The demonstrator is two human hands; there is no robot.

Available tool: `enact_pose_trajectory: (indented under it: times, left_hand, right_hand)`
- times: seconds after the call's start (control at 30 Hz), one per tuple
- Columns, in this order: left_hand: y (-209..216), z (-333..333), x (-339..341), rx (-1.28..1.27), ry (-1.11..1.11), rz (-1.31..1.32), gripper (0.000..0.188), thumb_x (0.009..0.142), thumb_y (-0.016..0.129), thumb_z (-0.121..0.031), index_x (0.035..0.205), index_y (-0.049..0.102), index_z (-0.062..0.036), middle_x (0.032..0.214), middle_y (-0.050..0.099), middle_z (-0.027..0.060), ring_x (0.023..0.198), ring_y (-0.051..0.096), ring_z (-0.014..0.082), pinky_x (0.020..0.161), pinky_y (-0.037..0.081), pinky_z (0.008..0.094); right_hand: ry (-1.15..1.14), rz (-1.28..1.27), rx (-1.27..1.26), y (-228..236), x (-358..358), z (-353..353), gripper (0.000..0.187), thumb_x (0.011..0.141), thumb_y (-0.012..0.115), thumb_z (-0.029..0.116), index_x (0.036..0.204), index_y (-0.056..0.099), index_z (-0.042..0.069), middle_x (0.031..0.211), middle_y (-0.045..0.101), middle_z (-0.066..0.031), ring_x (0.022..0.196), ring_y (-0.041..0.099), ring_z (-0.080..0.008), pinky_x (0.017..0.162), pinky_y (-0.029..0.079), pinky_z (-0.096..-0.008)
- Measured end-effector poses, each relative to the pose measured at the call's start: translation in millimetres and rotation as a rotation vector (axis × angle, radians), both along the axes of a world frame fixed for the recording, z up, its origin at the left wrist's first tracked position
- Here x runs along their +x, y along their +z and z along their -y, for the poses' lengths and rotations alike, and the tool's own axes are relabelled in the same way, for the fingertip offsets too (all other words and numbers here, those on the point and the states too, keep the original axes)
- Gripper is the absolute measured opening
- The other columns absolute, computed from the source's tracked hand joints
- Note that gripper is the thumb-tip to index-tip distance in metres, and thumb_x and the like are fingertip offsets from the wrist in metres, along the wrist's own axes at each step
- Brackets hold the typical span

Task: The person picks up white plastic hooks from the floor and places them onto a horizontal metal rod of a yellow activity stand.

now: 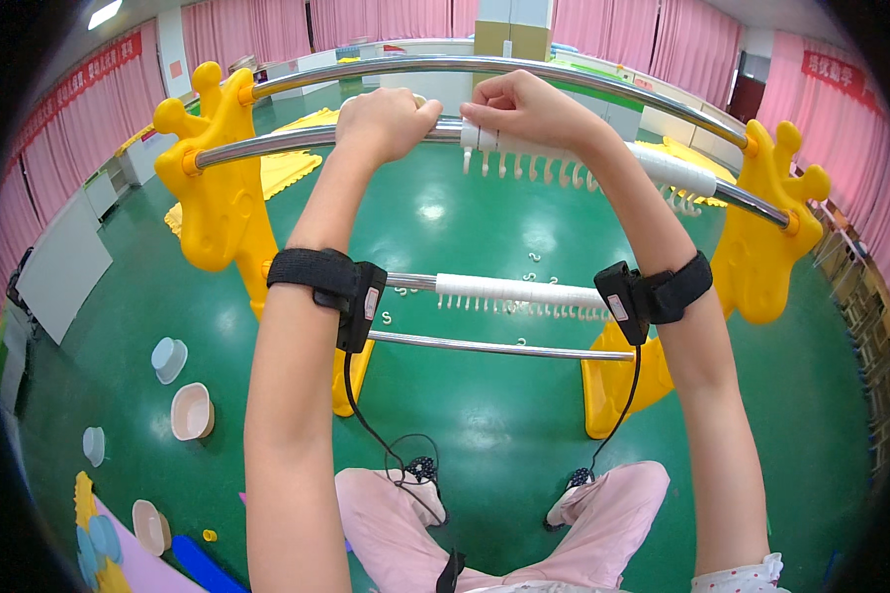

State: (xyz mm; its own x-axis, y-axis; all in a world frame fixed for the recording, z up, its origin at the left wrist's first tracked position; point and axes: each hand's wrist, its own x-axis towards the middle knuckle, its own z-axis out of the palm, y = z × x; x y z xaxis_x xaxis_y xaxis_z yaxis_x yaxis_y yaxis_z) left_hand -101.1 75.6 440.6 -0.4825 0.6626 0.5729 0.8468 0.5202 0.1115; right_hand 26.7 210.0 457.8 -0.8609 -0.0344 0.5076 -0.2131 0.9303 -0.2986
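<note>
My left hand (386, 124) is closed in a fist at the nearer upper metal rail (277, 141). A pale edge peeks out behind its knuckles; what the fingers hold is hidden. Just to the right, my right hand (529, 109) pinches the end ring of a row of white hook rings (677, 170) threaded on the same rail. Their small hooks hang down in a line. A second row of white hook rings (524, 290) sits on a lower rail. Yellow giraffe-shaped end posts (218, 198) carry the rails on both sides.
Loose white S-shaped hooks (387, 318) lie on the green floor (445, 415). Pale basins (194, 411) stand at the left. Black straps with small boxes (363, 306) sit on my forearms, their cables hanging down. Chairs (865, 336) line the right side, pink curtains (247, 25) the back.
</note>
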Motion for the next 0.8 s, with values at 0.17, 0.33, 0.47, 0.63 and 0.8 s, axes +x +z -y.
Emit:
enact_pose_trajectory:
  times: [0.17,0.33,0.47,0.63,0.8]
  left_hand:
    - [2,2,4,-0.04,0.026,0.003,0.044,0.076,0.034,-0.04,0.082,0.067,-0.011,0.084,0.063,0.0154,0.082,0.06,0.0303,0.074,0.046,0.039]
    - [-1,2,3,-0.013,0.019,-0.02,0.044,0.076,0.033,-0.039,0.081,0.067,-0.0115,0.082,0.063,0.0146,0.078,0.061,0.0307,0.073,0.046,0.0397]
    - [-1,3,2,0.0,0.028,-0.045,0.044,0.076,0.033,-0.039,0.081,0.067,-0.0112,0.081,0.063,0.0148,0.077,0.061,0.0308,0.072,0.046,0.0396]
    - [-2,3,2,0.009,0.02,-0.06,0.044,0.076,0.033,-0.039,0.08,0.066,-0.0091,0.081,0.063,0.0151,0.076,0.061,0.0309,0.07,0.047,0.0396]
    - [-5,2,-4,0.076,-0.006,-0.119,0.044,0.076,0.035,-0.039,0.08,0.066,-0.0081,0.081,0.063,0.0152,0.076,0.061,0.0313,0.07,0.047,0.04]
  right_hand:
    - [-0.027,-0.046,0.078,-13,-3,1,0.034,0.076,0.064,0.035,0.081,0.062,0.001,0.069,0.06,-0.0043,0.063,0.052,-0.0115,0.059,0.041,-0.0234]
    - [-0.121,0.039,0.112,-8,-3,6,0.043,0.07,0.068,0.031,0.099,0.06,0.0,0.08,0.063,-0.0104,0.074,0.058,-0.0194,0.073,0.046,-0.0283]
    - [-0.042,-0.005,0.161,-9,0,7,0.038,0.068,0.07,0.022,0.095,0.058,-0.002,0.08,0.063,-0.0109,0.072,0.059,-0.0179,0.071,0.047,-0.0274]
    - [0.041,-0.062,0.111,-12,3,5,0.03,0.066,0.07,0.013,0.085,0.056,-0.003,0.08,0.063,-0.0107,0.07,0.059,-0.0161,0.069,0.048,-0.0263]
    - [0.019,-0.154,0.119,-11,7,12,0.03,0.058,0.069,0.014,0.081,0.057,-0.001,0.072,0.062,-0.014,0.062,0.06,-0.0234,0.06,0.05,-0.0297]
